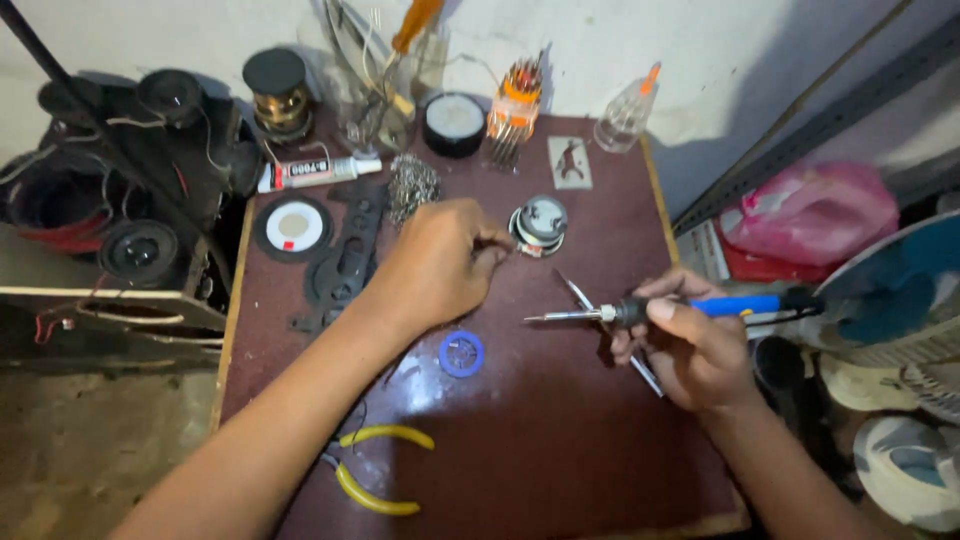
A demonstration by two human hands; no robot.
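Observation:
My right hand (690, 345) grips a soldering iron (690, 308) with a blue handle, its metal tip pointing left over the dark red table (560, 440). Closed fingers of my left hand (440, 262) reach toward a small round speaker (540, 222), fingertips pinched at its left edge; whether they hold a wire or solder I cannot tell. A small blue spool (461, 353) lies below that hand. Metal tweezers (580, 292) lie under the iron.
Yellow-handled pliers (375, 468) lie near the front. A glue tube (318, 172), flat black gaskets (345, 262), a round white disc (293, 227), a clear bottle (626, 115) and tool jars (512, 112) line the back. Speakers (140, 250) sit left, a fan (900, 290) right.

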